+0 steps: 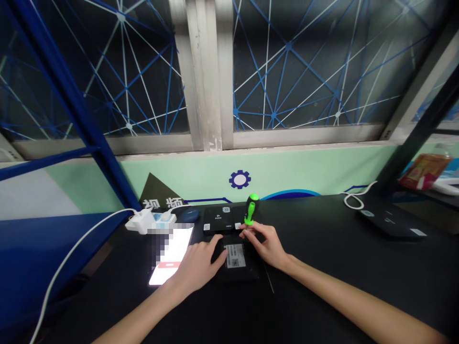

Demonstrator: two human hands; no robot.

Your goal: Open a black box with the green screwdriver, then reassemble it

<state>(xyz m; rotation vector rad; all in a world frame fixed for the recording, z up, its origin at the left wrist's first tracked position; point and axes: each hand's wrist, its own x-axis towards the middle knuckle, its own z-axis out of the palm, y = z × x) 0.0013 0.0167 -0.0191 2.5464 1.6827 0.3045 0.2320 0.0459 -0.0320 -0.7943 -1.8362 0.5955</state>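
Note:
A flat black box with a white printed label (235, 256) lies in front of me on the black table. My left hand (201, 260) rests at its left side, with thumb and forefinger spread apart and touching the box's upper face. Over the box's far right part, my right hand (266, 243) pinches the lower end of a screwdriver (252, 208). The screwdriver has a green and black handle and stands nearly upright, tip down. My fingers hide its tip, so I cannot tell what it touches. A thin dark rod or cable (268, 278) lies beside the box.
Behind the box are similar black boxes (217, 220) and a dark mouse (190, 215). A lit phone or tablet (174, 253) lies left, near a power strip (168, 221) with a white charger (140, 221). Another black device (390, 223) and a white cable (354, 200) are at right.

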